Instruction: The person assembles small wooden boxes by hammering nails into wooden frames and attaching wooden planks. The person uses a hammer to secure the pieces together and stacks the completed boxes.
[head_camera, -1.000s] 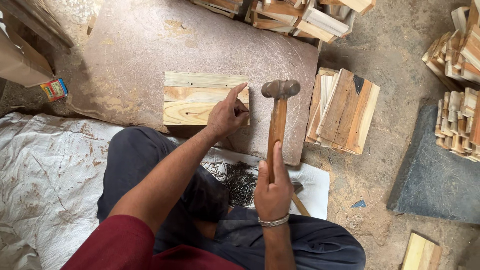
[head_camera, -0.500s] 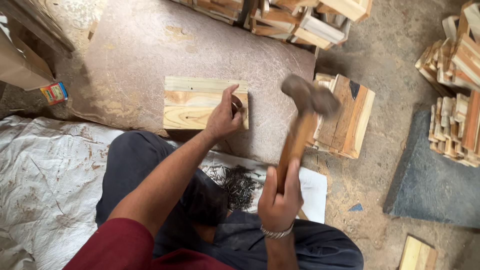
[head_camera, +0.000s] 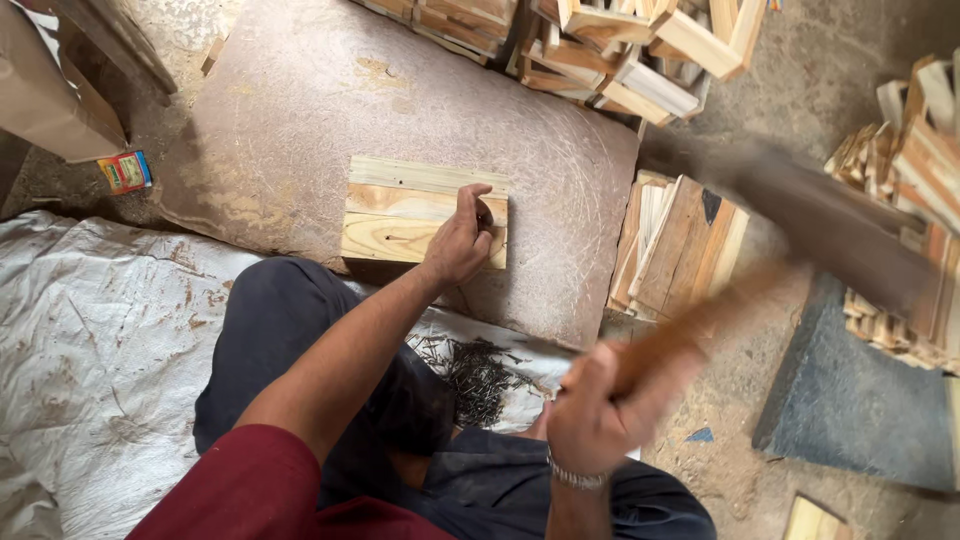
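Fingers (head_camera: 478, 205) of the left hand (head_camera: 458, 243) are pinched together at the right end of the plank panel (head_camera: 400, 210), near its far right corner; whatever they pinch is too small to make out. Right hand (head_camera: 598, 415) is closed in a fist around the wooden handle of the hammer (head_camera: 800, 215), which is raised and blurred, its head up to the right, well apart from the panel. That panel, made of pale boards side by side, lies flat on the stone slab (head_camera: 300, 100), close to the slab's near edge, with bare stone to its left, right and beyond it. Off the slab's right edge a stack of boards (head_camera: 675, 245) leans, just beside it. Between the person's legs, on a white sheet (head_camera: 100, 330), sits a dark heap of nails (head_camera: 478, 375), near the right hand. More wooden pieces are piled past the slab's far edge (head_camera: 620, 50) and at the right (head_camera: 920, 170). A dark slab (head_camera: 850, 410) lies on the gritty floor at lower right, and a cardboard box (head_camera: 50, 90) with a small bright packet (head_camera: 125, 170) beside it stands at the left.
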